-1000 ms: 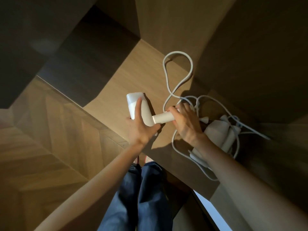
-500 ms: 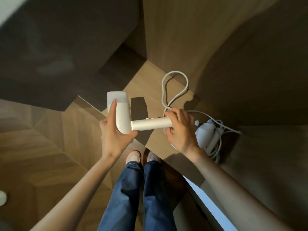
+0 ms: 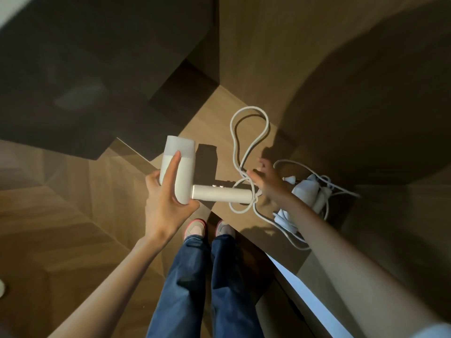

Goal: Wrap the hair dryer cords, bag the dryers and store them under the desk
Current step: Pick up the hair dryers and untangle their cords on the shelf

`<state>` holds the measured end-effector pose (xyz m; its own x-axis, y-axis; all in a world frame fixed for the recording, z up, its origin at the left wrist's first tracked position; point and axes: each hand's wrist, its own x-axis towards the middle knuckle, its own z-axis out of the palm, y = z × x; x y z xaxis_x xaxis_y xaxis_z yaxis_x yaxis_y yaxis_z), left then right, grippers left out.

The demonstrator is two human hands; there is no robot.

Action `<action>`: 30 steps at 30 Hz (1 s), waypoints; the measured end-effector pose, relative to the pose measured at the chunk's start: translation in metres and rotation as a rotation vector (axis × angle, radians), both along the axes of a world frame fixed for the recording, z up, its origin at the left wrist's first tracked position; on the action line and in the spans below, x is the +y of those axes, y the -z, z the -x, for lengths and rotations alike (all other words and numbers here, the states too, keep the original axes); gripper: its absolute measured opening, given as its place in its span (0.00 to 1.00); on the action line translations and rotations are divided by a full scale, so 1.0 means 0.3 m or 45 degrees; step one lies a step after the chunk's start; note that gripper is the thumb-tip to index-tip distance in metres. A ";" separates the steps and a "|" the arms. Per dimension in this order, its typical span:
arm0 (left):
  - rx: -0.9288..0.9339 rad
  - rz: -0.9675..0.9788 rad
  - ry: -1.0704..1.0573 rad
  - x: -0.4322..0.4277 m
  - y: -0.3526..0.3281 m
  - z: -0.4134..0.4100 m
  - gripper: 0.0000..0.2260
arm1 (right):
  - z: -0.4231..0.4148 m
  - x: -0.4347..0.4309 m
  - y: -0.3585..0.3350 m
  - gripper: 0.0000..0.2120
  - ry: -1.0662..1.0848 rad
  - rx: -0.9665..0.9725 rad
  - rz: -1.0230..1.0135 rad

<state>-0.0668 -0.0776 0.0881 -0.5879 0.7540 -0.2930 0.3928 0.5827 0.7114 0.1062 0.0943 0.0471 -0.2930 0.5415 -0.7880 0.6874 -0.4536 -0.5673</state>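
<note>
Wrapping the first cord appeared to be the step in hand. The left hand (image 3: 168, 198) gripped the hair dryer (image 3: 181, 172) by its barrel, index finger laid straight along it and thumb beneath. It held the dryer in the air over the near edge of the surface (image 3: 214, 123), handle pointing right.

The right hand (image 3: 268, 184) sat at the handle's end, fingers spread and blurred, touching the cord (image 3: 250, 107) but not seen curled round it. One turn seemed to sit on the handle. A long loop lay slack toward the far edge.

Next move, by judgement: catch the slack and carry it round the handle under even tension. It should stay clear of the second dryer (image 3: 307, 191), which lay by the right edge in its own tangled cord. No bag was in view.

The surface was pale wood, half in shadow. Dark panels rose behind it, with herringbone floor (image 3: 61, 215) below.
</note>
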 end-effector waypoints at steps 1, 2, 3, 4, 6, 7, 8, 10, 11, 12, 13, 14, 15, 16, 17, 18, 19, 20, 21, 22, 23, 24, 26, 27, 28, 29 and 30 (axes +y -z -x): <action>0.002 0.004 0.009 0.005 0.019 -0.002 0.48 | 0.003 0.003 0.034 0.27 -0.042 -0.021 -0.082; 0.010 0.011 0.018 0.012 0.041 -0.003 0.48 | 0.010 0.009 0.068 0.27 -0.051 -0.036 -0.136; 0.022 0.020 0.028 0.020 0.064 -0.003 0.48 | 0.017 0.016 0.108 0.28 -0.039 -0.053 -0.157; 0.039 0.029 0.038 0.028 0.088 -0.004 0.48 | 0.028 0.023 0.147 0.30 -0.027 -0.071 -0.159; 0.056 0.041 0.055 0.040 0.135 -0.004 0.48 | 0.046 0.034 0.230 0.34 -0.065 -0.156 -0.154; 0.052 0.046 0.054 0.045 0.157 -0.003 0.48 | 0.053 0.034 0.271 0.36 -0.122 -0.222 -0.179; 0.047 0.053 0.051 0.048 0.178 0.000 0.48 | 0.057 0.033 0.305 0.36 -0.187 -0.285 -0.240; 0.040 0.068 0.049 0.051 0.215 0.007 0.48 | 0.060 0.024 0.358 0.31 -0.283 -0.351 -0.440; 0.041 0.074 0.056 0.053 0.231 0.010 0.48 | 0.062 0.019 0.377 0.27 -0.314 -0.359 -0.543; 0.041 0.082 0.064 0.054 0.244 0.013 0.48 | 0.067 0.013 0.389 0.23 -0.331 -0.364 -0.619; 0.037 0.090 0.070 0.053 0.255 0.015 0.48 | 0.070 0.007 0.399 0.19 -0.341 -0.369 -0.665; 0.032 0.096 0.079 0.053 0.263 0.016 0.49 | 0.074 0.002 0.404 0.16 -0.361 -0.378 -0.687; 0.030 0.101 0.089 0.053 0.270 0.017 0.49 | 0.076 -0.003 0.409 0.13 -0.403 -0.394 -0.695; 0.030 0.110 0.092 0.054 0.273 0.017 0.49 | 0.077 -0.009 0.410 0.12 -0.459 -0.410 -0.705; 0.028 0.121 0.085 0.055 0.273 0.018 0.48 | 0.077 -0.012 0.414 0.12 -0.512 -0.416 -0.723; 0.021 0.132 0.074 0.057 0.271 0.017 0.48 | 0.078 -0.013 0.415 0.12 -0.558 -0.416 -0.741; 0.014 0.139 0.065 0.059 0.267 0.016 0.47 | 0.080 -0.013 0.413 0.13 -0.601 -0.413 -0.764; 0.008 0.140 0.060 0.062 0.260 0.014 0.46 | 0.082 -0.014 0.409 0.13 -0.640 -0.407 -0.782; -0.002 0.135 0.058 0.065 0.254 0.013 0.45 | 0.084 -0.013 0.400 0.13 -0.662 -0.398 -0.799; -0.011 0.125 0.059 0.066 0.246 0.013 0.45 | 0.084 -0.015 0.385 0.13 -0.661 -0.388 -0.799; -0.013 0.111 0.063 0.066 0.237 0.013 0.45 | 0.082 -0.016 0.370 0.12 -0.651 -0.378 -0.793; -0.008 0.099 0.068 0.064 0.226 0.012 0.46 | 0.078 -0.017 0.347 0.11 -0.640 -0.363 -0.794; 0.011 0.073 0.093 0.062 0.191 0.009 0.47 | 0.066 -0.019 0.293 0.10 -0.601 -0.294 -0.803; 0.018 0.058 0.111 0.062 0.168 0.008 0.47 | 0.061 -0.020 0.261 0.08 -0.558 -0.231 -0.783; 0.014 0.045 0.123 0.062 0.141 0.006 0.46 | 0.056 -0.023 0.224 0.06 -0.501 -0.154 -0.750; -0.001 0.036 0.122 0.059 0.111 0.004 0.46 | 0.053 -0.028 0.189 0.06 -0.441 -0.076 -0.713; -0.017 0.025 0.116 0.055 0.076 0.002 0.46 | 0.048 -0.035 0.156 0.06 -0.382 -0.005 -0.680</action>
